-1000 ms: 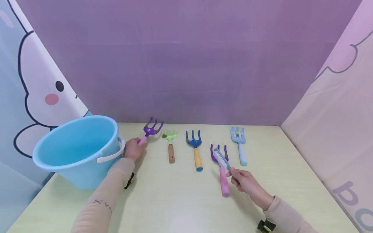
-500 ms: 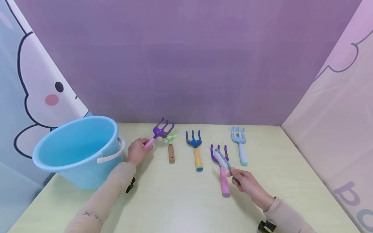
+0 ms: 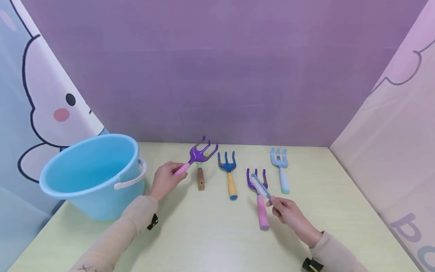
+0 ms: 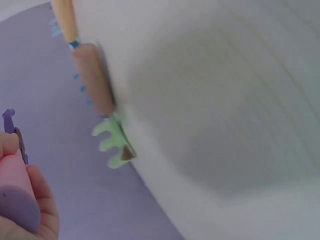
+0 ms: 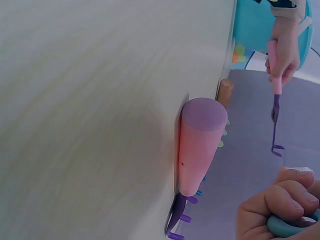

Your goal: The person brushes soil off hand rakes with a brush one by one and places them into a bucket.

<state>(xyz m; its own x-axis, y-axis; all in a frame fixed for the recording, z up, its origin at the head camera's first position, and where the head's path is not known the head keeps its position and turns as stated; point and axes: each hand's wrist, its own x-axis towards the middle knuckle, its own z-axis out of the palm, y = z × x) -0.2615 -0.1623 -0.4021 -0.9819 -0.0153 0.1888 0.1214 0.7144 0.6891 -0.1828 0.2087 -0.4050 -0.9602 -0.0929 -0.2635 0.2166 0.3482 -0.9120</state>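
Observation:
My left hand grips the pink handle of a purple three-pronged hand rake, raised over the table with its prongs pointing up and right. Behind it, a green rake with a brown handle is partly hidden; its green prongs show in the left wrist view. My right hand pinches a blue brush with white bristles, which overlaps a second purple rake with a pink handle lying on the table. The brush's teal handle end shows between the curled fingers in the right wrist view.
A light blue bucket with a white handle stands at the left. A blue rake with a yellow handle lies mid-table, and a light blue rake lies farther right. A purple backdrop rises behind the table.
My left hand has moved right, away from the bucket, carrying the purple rake until it covers the green prongs in the head view. The right hand and brush have barely moved.

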